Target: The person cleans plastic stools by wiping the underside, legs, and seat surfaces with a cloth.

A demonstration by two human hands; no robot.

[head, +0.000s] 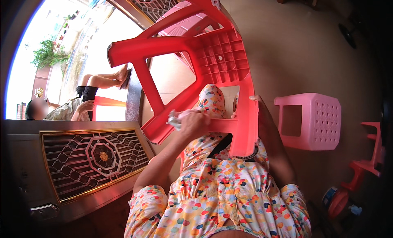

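Observation:
A red plastic stool (221, 56) is tilted over my lap, its ribbed underside and open legs facing me. My left hand (195, 122) is closed around a crumpled whitish-pink cloth (175, 119), against the crossbar between two of the stool's near legs. On the other side, my right hand (256, 99) grips the outer edge of the stool's right leg; most of its fingers are hidden behind the plastic. My knee in patterned trousers shows through the stool's opening.
A pink plastic stool (327, 121) lies to the right, with red plastic pieces (359, 176) beyond it. More pink stools (184, 21) are behind the red one. To the left are a metal door panel (104, 156) and a seated person (66, 110) outside the doorway.

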